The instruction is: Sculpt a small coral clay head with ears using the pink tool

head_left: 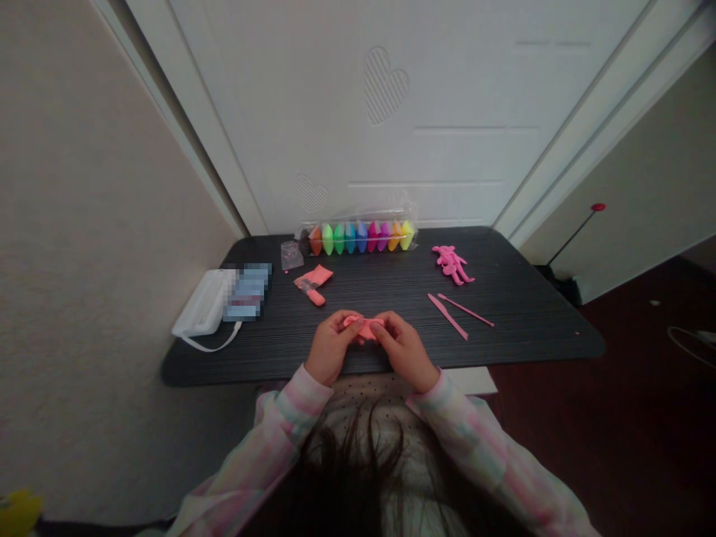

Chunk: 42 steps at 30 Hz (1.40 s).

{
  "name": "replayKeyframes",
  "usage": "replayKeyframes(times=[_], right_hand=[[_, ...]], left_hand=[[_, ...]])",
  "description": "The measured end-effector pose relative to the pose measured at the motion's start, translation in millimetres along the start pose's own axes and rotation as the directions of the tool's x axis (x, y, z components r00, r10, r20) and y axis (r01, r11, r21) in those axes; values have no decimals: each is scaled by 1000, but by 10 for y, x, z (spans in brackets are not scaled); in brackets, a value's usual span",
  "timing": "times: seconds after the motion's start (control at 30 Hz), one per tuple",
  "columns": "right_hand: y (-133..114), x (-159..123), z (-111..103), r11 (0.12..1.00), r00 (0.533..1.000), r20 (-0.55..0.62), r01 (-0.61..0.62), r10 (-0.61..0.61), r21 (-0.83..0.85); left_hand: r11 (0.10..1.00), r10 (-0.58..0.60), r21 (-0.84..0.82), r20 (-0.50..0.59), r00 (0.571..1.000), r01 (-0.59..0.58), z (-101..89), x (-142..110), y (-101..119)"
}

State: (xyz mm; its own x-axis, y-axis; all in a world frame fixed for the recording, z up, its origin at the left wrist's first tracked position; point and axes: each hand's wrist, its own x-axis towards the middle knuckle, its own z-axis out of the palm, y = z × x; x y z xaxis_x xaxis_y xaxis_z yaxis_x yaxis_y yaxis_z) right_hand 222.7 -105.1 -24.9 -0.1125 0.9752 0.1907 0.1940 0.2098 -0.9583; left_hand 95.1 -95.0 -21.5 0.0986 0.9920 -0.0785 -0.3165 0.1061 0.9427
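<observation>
Between my two hands, over the front part of the dark table, is a piece of coral-pink modelling clay (365, 326). My left hand (330, 344) pinches its left end, thumb on top. The right end is pinched by my right hand (407, 349) in the same way. The clay looks flattened and stretched between the fingertips; its underside is hidden. Just beyond my left hand lies an opened wrapper (316, 277) of the same coral colour, with a small clay lump (316, 297) at its lower end. Two pink modelling tools (447, 316), (466, 309) rest right of my right hand.
A clear pack of several coloured clays (358, 237) stands along the table's back edge, beside a small clear plastic piece (291, 256). A pink figure-shaped piece (452, 264) lies back right. At left, a white device (206, 302) trails a cable (215, 347). A white door (335, 112) rises behind.
</observation>
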Motion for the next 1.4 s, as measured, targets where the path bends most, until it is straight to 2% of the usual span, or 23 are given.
replayKeyframes(times=[0.23, 0.37, 0.53, 0.7, 0.8, 0.9, 1.2, 1.4], right_hand=[[-24, 20, -14, 995, 999, -19, -25, 27, 95], [25, 22, 2, 990, 999, -39, -28, 34, 138], [66, 17, 20, 991, 999, -36, -28, 33, 134], [48, 12, 17, 991, 1000, -19, -1, 4, 136], [34, 10, 15, 992, 1000, 1, 6, -6, 127], [26, 6, 17, 994, 1000, 15, 9, -11, 110], [-38, -12, 5, 998, 998, 58, -5, 8, -65], [-51, -28, 7, 998, 997, 71, -12, 16, -56]], left_hand=[[972, -72, -225, -4, 997, 70, 20, -17, 47], [954, -79, -288, 12, 997, 79, -8, -7, 34], [963, -49, -264, 14, 999, 51, 0, -7, 7], [980, -3, -200, 62, 998, 15, -4, -10, -42], [995, -22, -90, 97, 995, 31, -32, 1, -64], [999, -30, -9, 83, 996, 31, -51, 15, -65], [993, -51, -108, 30, 998, 54, -19, 2, -3], [995, -24, -93, -6, 1000, 23, -17, 11, -15]])
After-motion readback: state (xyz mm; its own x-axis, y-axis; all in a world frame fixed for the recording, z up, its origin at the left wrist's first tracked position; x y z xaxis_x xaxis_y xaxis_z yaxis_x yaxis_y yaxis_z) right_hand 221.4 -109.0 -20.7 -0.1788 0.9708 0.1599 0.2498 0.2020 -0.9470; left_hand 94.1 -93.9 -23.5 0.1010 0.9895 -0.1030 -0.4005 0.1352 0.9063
